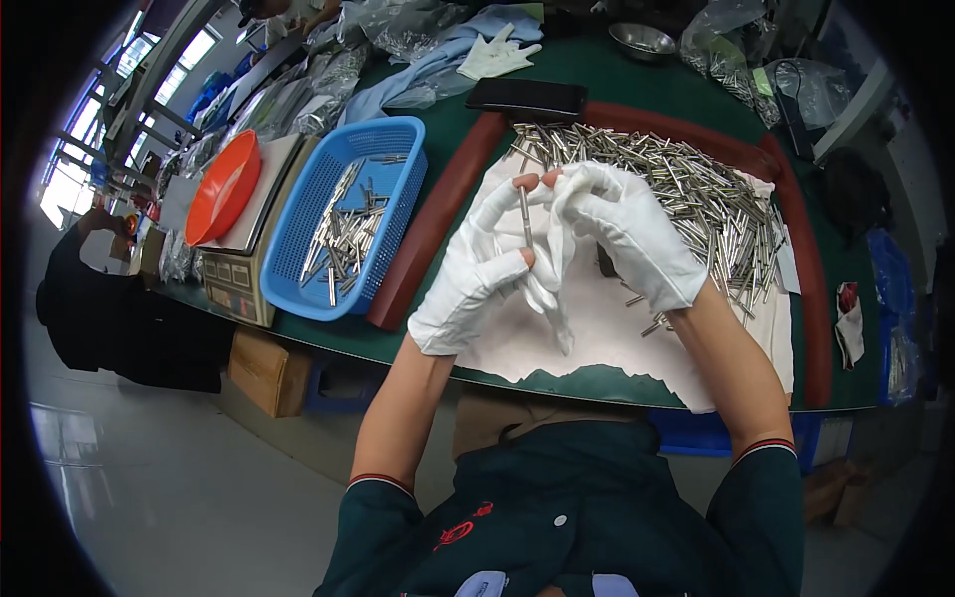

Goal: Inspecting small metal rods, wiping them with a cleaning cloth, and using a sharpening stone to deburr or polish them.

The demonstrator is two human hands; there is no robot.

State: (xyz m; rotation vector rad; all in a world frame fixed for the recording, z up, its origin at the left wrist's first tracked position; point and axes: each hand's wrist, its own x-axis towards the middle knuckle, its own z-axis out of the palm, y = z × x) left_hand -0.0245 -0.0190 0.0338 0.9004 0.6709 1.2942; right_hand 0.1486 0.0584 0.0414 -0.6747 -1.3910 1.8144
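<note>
Head-camera view, looking down at my two white-gloved hands above a green tabletop (597,383). My left hand (476,274) has its grip closed around one thin metal rod (524,217), pinched upright between thumb and fingers. My right hand (629,239) has its grip closed on a bunched white cloth (553,274), pressed against the rod from the right, with a tail of the cloth hanging down toward me.

Under my hands lies a white sheet (607,333), spread inside a dark red tray rim (430,224). On the far and right part of that sheet sits a large loose heap of metal rods (686,174), many dozens of them. A few strays (652,323) lie just near my right wrist.

To the left, beside the tray, stands a blue plastic basket (343,214) holding a much smaller scatter of the same rods. My guess is that the basket takes the rods already wiped; if so, only a small share is done and most of the heap is left.

Farther left, an orange bowl (223,187) rests on a weighing scale (244,264). On the far side lie a black phone (525,99) and a spare white glove (494,56).
</note>
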